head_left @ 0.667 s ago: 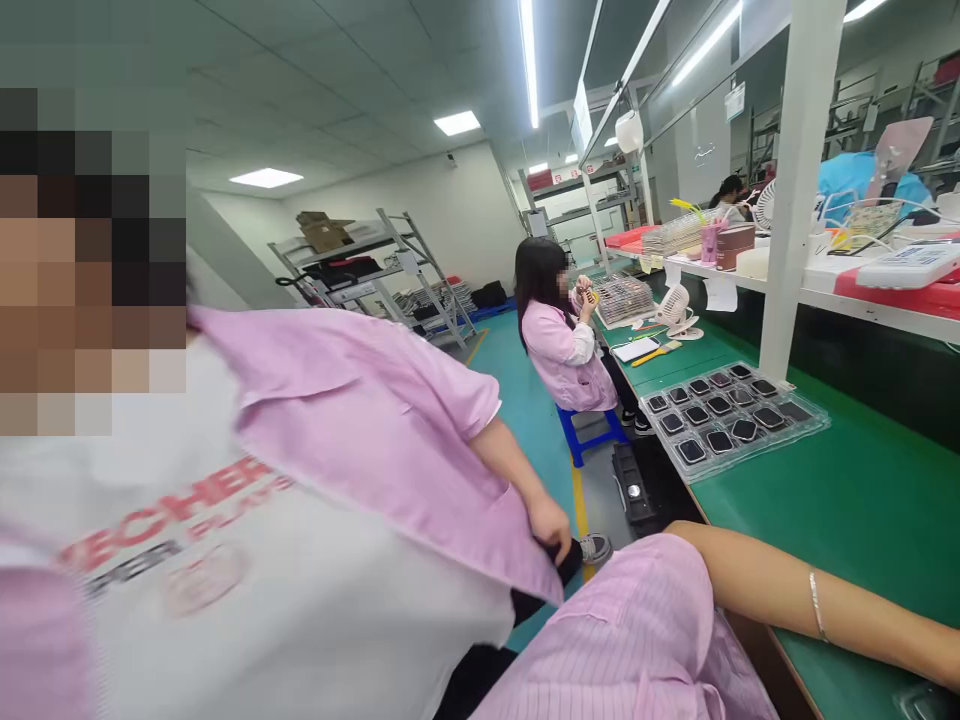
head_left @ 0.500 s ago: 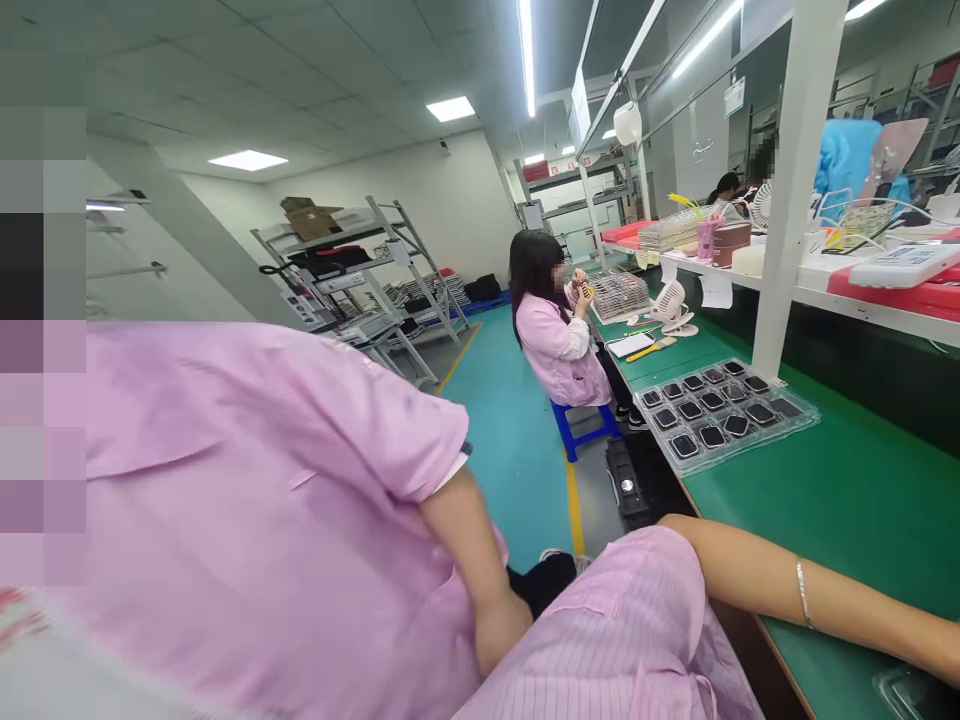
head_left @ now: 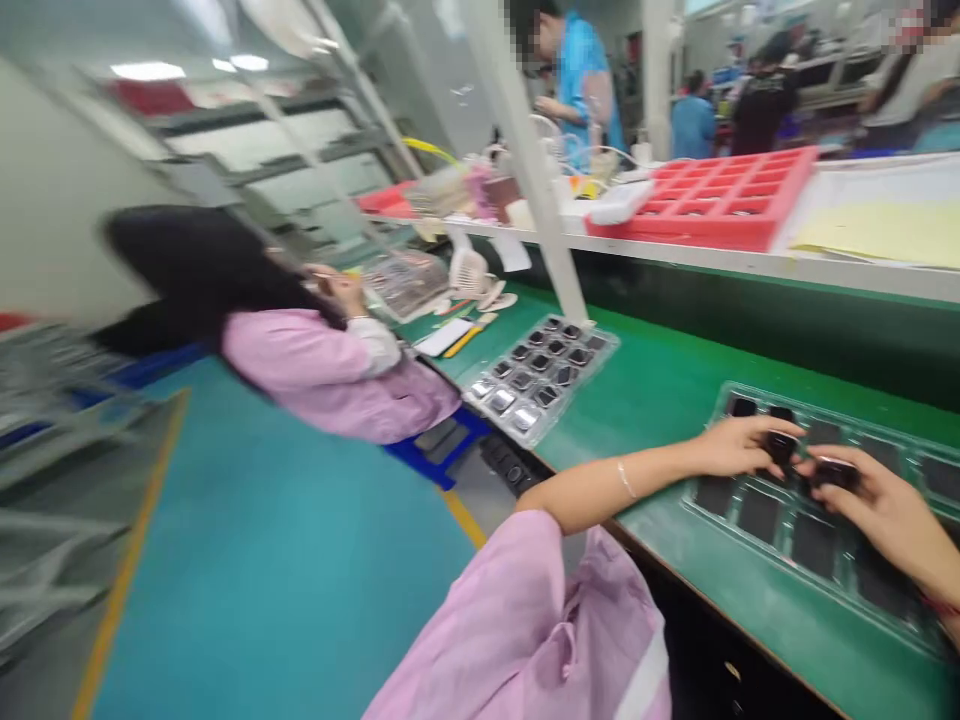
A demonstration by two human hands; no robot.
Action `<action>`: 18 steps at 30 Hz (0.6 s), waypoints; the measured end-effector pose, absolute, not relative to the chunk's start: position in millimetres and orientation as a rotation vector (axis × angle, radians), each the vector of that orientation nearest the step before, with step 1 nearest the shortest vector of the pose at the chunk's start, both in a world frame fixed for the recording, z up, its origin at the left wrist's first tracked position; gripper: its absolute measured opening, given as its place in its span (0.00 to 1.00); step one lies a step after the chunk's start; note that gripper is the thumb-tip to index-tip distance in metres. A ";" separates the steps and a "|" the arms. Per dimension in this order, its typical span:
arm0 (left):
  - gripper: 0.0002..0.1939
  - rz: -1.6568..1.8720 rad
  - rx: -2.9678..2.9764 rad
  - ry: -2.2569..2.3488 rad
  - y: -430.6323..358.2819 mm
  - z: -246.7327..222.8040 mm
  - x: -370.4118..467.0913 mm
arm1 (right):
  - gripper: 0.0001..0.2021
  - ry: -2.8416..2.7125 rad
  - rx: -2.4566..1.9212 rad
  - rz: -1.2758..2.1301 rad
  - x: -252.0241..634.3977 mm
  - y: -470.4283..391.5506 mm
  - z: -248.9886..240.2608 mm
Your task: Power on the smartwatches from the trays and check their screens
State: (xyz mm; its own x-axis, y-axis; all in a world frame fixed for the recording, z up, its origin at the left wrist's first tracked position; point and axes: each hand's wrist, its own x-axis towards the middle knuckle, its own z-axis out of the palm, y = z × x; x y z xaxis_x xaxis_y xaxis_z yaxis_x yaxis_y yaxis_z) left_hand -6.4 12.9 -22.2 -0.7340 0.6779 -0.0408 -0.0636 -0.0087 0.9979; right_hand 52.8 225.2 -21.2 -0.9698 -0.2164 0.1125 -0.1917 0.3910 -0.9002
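At the frame's right, the left hand (head_left: 739,447) grips a dark square device (head_left: 781,446) while the right hand (head_left: 889,505) pinches a second device (head_left: 835,474) just beside it, both over a clear compartmented tray (head_left: 787,563).

At 4 o'clock, the left hand (head_left: 729,448) and right hand (head_left: 889,503) partly hide dark pieces (head_left: 781,446); the clear tray (head_left: 787,560) beneath runs out of frame. At 9 o'clock, a seated co-worker (head_left: 296,345) blurs.

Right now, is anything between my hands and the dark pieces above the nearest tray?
Nothing visible: your left hand holds one dark piece and your right hand holds another dark piece, both seen over the clear tray.
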 end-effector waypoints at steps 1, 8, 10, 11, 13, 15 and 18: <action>0.36 1.807 0.630 1.725 12.4 -27.0 -8.6 | 0.16 2.534 -0.330 -1.701 58.3 227.2 -19.1; 0.36 1.825 0.609 1.687 4.5 -22.8 -8.0 | 0.17 2.401 -0.308 -1.873 57.4 209.1 -9.2; 0.38 1.834 0.594 1.682 5.3 -20.5 -7.1 | 0.17 2.375 -0.317 -1.885 58.3 209.7 -9.0; 0.38 1.827 0.591 1.687 5.6 -20.0 -7.2 | 0.17 2.366 -0.326 -1.889 58.8 210.7 -9.3; 0.36 1.808 0.601 1.708 5.7 -19.5 -7.9 | 0.16 2.370 -0.349 -1.883 59.3 212.8 -10.1; 0.33 1.794 0.628 1.733 5.4 -18.9 -8.2 | 0.14 2.397 -0.352 -1.859 59.3 214.2 -10.5; 0.31 1.775 0.645 1.766 5.1 -17.4 -7.2 | 0.12 2.415 -0.374 -1.829 59.1 214.7 -9.6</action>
State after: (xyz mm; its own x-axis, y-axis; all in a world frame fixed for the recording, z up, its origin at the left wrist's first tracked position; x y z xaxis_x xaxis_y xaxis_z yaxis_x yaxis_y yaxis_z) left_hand -7.2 5.1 -17.4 -0.7340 0.6777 -0.0441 -0.0476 0.0134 0.9988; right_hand 59.1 214.7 -9.6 -0.9661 -0.2465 0.0767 -0.1406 0.2533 -0.9571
